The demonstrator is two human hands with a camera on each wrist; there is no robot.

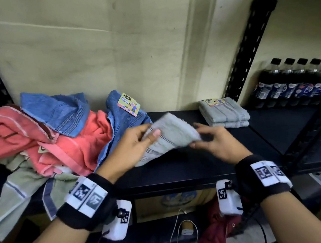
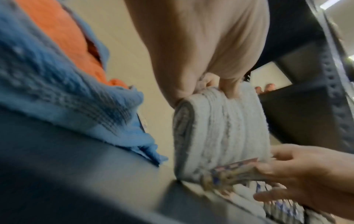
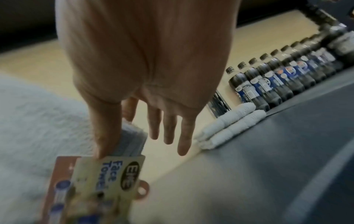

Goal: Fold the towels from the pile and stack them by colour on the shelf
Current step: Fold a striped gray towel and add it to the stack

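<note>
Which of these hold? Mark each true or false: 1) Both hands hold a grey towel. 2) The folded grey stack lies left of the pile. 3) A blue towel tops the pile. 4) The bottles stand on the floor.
1) True: the left hand and the right hand hold the grey towel between them.
2) False: the folded grey stack lies on the shelf to the right of the pile.
3) True: a blue towel lies on top.
4) False: the bottles stand on the neighbouring shelf at far right.

grey towel (image 1: 171, 134): fuzzy terry cloth
</note>
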